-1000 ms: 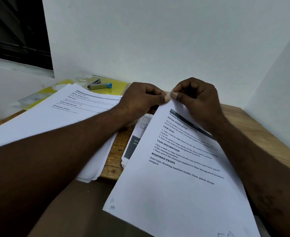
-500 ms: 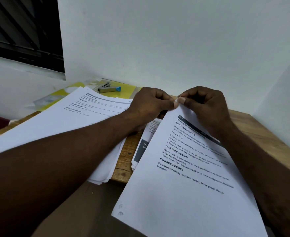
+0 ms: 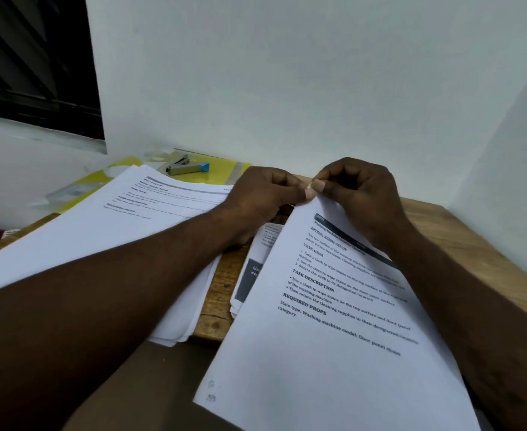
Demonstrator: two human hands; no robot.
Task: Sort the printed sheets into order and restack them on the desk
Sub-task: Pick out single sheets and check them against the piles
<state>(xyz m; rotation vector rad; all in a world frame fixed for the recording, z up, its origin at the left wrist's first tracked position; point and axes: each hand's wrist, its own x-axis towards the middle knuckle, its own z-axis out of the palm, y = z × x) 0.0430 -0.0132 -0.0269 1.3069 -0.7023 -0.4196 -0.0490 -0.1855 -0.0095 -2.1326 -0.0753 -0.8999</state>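
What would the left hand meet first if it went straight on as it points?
Probably the right hand, pinching the same top corner of the printed sheet just ahead of the left hand.

Just two bare arms in this shot: the left forearm (image 3: 116, 306) and right forearm (image 3: 473, 321) are uncovered from the frame edge up to the wrists. The left hand (image 3: 262, 197) and right hand (image 3: 361, 191) are bare as well. The thumbnails (image 3: 310, 193) look short and neatly trimmed, and the left forearm looks huge through that wide-angle lens.
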